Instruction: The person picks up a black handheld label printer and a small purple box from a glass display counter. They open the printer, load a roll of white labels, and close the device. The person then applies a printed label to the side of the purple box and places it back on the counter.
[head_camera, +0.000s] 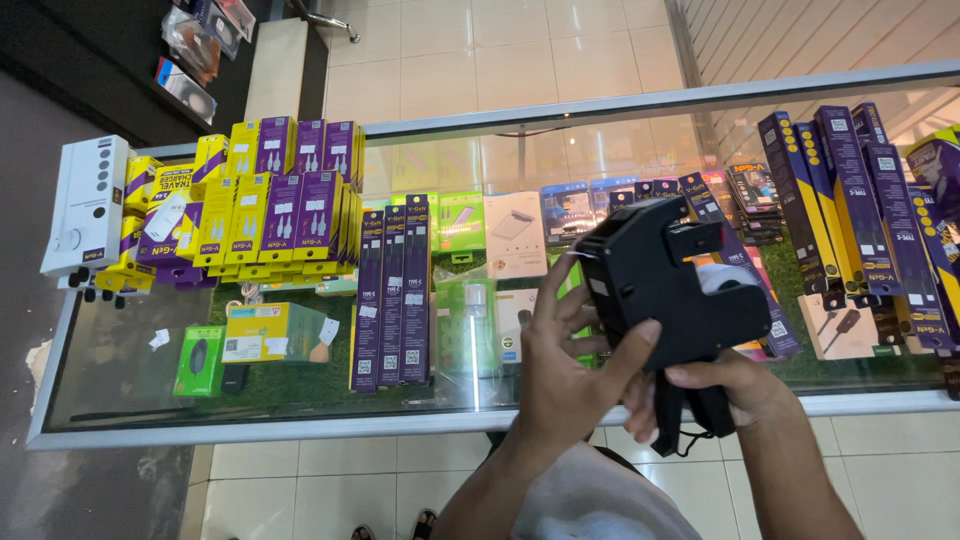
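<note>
You have the black label gun (668, 290) lifted off the glass surface (300, 390), your right hand (735, 395) wrapped around its grip below, your left hand (560, 370) fingers (622, 357) pressed against its side; no boxed cables (392, 290) labelled yet.

Both hands, left hand (565, 365) and right hand (725, 390), hold a black label gun (665, 290) over the glass counter (300, 425).

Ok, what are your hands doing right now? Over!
Left hand wrapped on black label gun, thumb across its side. Right hand under it at the handle. Gun held above glass counter; nothing in the way.
</note>
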